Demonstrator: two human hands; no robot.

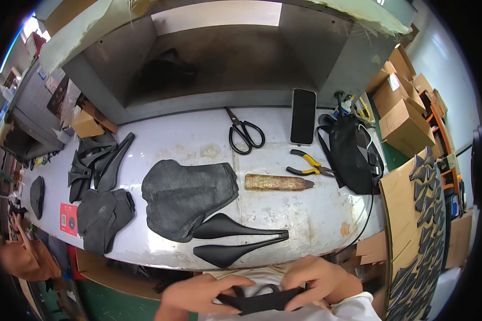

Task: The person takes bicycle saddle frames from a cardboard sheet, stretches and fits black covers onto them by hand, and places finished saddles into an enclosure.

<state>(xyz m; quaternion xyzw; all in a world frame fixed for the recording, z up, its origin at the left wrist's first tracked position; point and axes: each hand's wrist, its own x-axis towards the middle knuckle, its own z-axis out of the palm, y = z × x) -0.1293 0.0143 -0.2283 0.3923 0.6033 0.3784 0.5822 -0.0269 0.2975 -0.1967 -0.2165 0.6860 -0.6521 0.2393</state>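
At the table's near edge, over my lap, both hands grip a black bike saddle (265,302), seen partly edge-on. My left hand (203,291) has its fingers bent around one end, while my right hand (316,281) pinches the other. Parts of the saddle are hidden behind the fingers. Just beyond them on the table lies another black bike saddle (225,227) with a long central gap. Behind that one rests a stack of dark grey cut cover pieces (187,195).
On the white table (284,208) lie black-handled scissors (243,134), a phone (303,117), yellow-handled pliers (310,163), a taped tool (276,182) and a black bag (353,155). More saddles (104,160) sit left; a cardboard board (412,214) holds many black pieces.
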